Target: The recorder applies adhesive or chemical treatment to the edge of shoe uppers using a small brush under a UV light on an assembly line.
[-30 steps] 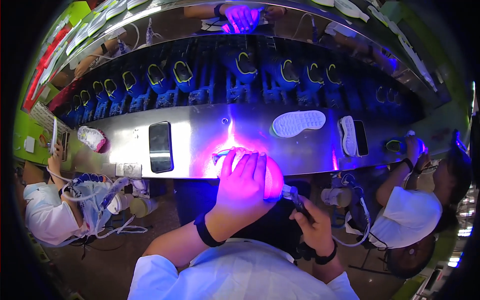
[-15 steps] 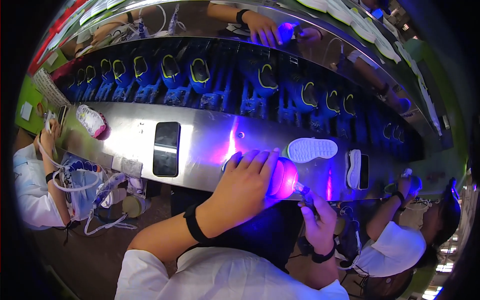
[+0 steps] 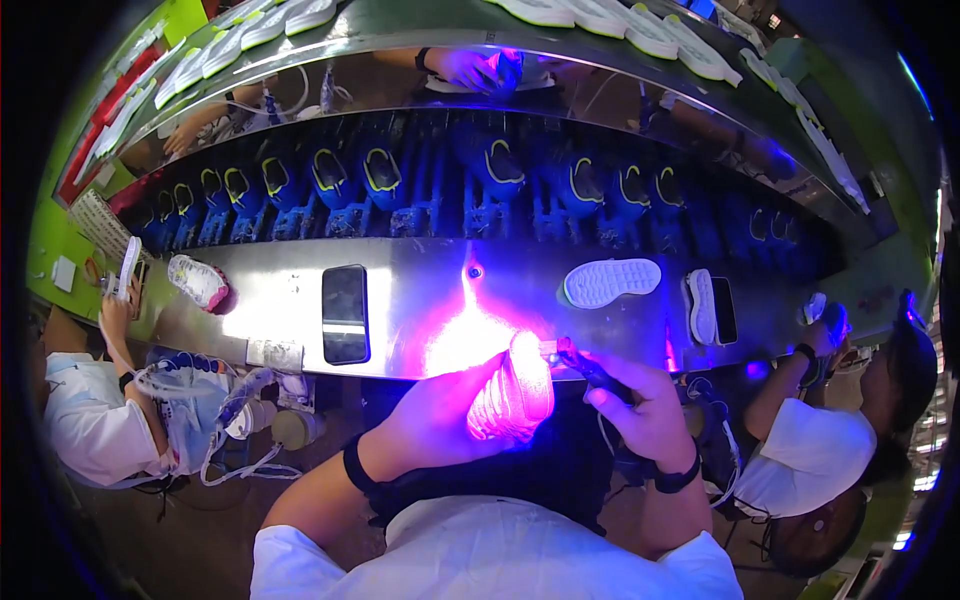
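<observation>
My left hand (image 3: 425,420) is closed round a shoe (image 3: 515,400), held in front of the metal bench edge. Strong pink-violet light washes out the shoe's colour; one end points up. In my right hand (image 3: 648,405) is a slim brush-like tool (image 3: 592,370) with a dark handle. Its pale tip meets the upper right edge of the shoe, or lies very close to it. Beyond my hands on the bench (image 3: 410,290) lies a white shoe sole (image 3: 612,283), tread side up. My left fingertips are hidden behind the shoe.
A black phone (image 3: 345,315) lies on the bench at left, near a white-and-pink shoe piece (image 3: 198,283). At right, another sole (image 3: 702,307) lies beside a second phone (image 3: 724,310). Behind runs a row of dark shoes (image 3: 382,170). Co-workers sit on both sides.
My left hand has turned from over the shoe to its left side, tipping the shoe end-up. The tool has moved to the shoe's upper edge. The view has shifted slightly.
</observation>
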### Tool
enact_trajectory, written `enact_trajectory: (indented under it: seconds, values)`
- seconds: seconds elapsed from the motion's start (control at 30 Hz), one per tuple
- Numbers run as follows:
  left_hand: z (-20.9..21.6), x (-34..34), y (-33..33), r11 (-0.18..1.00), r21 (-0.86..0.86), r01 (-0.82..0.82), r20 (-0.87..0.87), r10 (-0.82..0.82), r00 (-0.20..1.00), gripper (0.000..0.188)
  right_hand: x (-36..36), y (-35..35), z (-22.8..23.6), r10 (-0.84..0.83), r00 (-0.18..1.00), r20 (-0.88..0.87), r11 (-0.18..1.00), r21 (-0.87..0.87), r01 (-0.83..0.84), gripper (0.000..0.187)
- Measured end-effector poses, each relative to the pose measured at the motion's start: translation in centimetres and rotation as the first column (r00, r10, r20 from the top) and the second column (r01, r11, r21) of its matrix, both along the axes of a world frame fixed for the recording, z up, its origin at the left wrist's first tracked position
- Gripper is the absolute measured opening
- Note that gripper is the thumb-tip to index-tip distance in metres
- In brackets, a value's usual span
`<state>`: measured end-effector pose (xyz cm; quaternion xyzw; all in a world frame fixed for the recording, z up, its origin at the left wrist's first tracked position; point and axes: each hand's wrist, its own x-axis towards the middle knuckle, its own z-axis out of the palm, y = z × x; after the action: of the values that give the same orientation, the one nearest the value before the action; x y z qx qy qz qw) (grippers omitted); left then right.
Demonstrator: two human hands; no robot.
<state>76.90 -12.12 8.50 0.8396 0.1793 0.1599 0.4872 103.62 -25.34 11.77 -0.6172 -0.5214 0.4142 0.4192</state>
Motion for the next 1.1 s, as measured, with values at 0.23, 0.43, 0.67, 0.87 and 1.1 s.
enact_trajectory:
  seconds: [0.23, 0.43, 0.67, 0.87, 1.1]
  values:
    - [2.1, 0.0, -1.0, 0.991, -0.13, 0.017, -0.129, -0.034, 0.991, 0.095, 0.9, -1.0, 0.6, 0.05, 0.995, 0.086, 0.995, 0.076, -0.057, 0.047]
    - [2.2, 0.7, -1.6, 0.959, -0.281, -0.039, -0.191, -0.016, 0.981, 0.095, 1.8, -2.2, 0.8, 0.082, 0.996, -0.019, 0.996, -0.043, -0.083, 0.048]
    - [0.9, 2.3, -1.7, 0.755, -0.645, -0.118, -0.279, -0.089, 0.956, 0.091, 1.9, -2.9, -1.0, 0.009, 0.997, -0.082, 0.997, -0.08, -0.016, 0.044]
    - [1.6, 4.0, -1.8, 0.445, -0.853, -0.275, -0.301, 0.013, 0.954, 0.075, 2.0, -6.9, -2.9, 0.036, 0.991, -0.127, 0.962, -0.265, -0.069, 0.045]
    - [1.3, 4.8, -3.0, 0.389, -0.911, -0.14, -0.155, -0.008, 0.988, 0.066, 2.4, -4.9, -2.4, -0.067, 0.996, -0.052, 0.98, -0.19, 0.056, 0.046]
